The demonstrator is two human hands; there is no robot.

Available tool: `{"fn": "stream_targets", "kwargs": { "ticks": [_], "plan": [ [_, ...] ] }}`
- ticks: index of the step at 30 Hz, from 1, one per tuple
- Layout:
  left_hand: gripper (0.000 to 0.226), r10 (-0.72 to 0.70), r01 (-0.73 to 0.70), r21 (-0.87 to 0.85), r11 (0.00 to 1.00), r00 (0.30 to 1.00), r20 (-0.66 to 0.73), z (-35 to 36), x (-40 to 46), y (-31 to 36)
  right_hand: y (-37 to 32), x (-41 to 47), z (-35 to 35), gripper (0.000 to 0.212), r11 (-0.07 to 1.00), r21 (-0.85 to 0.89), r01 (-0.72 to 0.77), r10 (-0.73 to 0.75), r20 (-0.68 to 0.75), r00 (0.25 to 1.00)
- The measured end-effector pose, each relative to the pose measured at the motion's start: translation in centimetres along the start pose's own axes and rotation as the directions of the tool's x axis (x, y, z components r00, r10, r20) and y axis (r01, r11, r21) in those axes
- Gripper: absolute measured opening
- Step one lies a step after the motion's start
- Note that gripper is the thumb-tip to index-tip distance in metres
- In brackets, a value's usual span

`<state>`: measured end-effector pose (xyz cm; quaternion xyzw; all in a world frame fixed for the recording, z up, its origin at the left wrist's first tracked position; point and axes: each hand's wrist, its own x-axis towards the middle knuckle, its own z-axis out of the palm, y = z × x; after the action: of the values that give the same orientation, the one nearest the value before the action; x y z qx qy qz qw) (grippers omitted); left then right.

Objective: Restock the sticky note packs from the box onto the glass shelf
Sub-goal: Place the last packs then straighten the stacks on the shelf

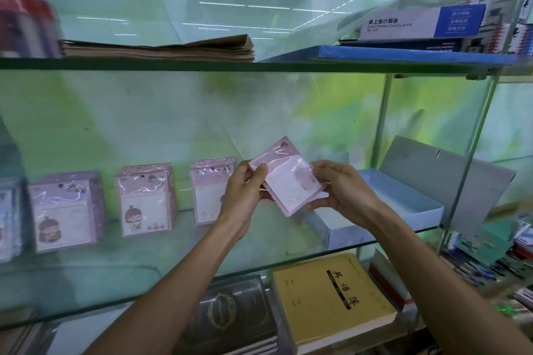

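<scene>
Both hands [245, 190] tilt pack [288, 181] (top up-left) — diagonal.

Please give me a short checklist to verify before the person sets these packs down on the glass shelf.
1. Both hands hold the pink sticky note packs: ok, left hand and right hand grip opposite sides.
2. Packs squared together: not ok, they are fanned and tilted.
3. Free space on the glass shelf right of the third standing stack: ok.
4. Standing stacks upright: ok.
5. Box emptied: ok, none visible inside.
</scene>
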<state>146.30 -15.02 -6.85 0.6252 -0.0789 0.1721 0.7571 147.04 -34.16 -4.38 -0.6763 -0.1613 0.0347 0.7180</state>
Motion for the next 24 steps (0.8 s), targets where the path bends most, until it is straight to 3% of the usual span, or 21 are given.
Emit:
{"fn": "stream_targets", "kwargs": {
  "ticks": [5, 10, 19, 24],
  "plan": [
    [0.018, 0.042, -0.035, 0.051, 0.998, 0.988, -0.151, -4.3, -0.9, 1.1, 0.6, 0.0, 3.3, 0.020, 0.989, -0.147, 0.026, -0.013, 0.090, 0.996],
    [0.018, 0.062, -0.050, 0.064, 0.997, 0.976, -0.209, -9.5, -2.0, 2.0, 0.6, 0.3, 7.4, 0.021, 0.982, -0.171, 0.082, -0.061, 0.125, 0.990],
    [0.020, 0.120, -0.090, 0.140, 0.986, 0.968, -0.220, -14.0, -3.5, 3.8, 0.6, 0.4, 13.2, 0.020, 0.969, -0.221, 0.107, -0.078, 0.136, 0.988],
    [0.025, 0.162, -0.129, 0.161, 0.978, 0.965, -0.207, -14.4, -3.9, 4.3, 0.8, 0.4, 14.5, 0.017, 0.911, -0.386, 0.146, -0.039, 0.274, 0.961]
  ]
}}
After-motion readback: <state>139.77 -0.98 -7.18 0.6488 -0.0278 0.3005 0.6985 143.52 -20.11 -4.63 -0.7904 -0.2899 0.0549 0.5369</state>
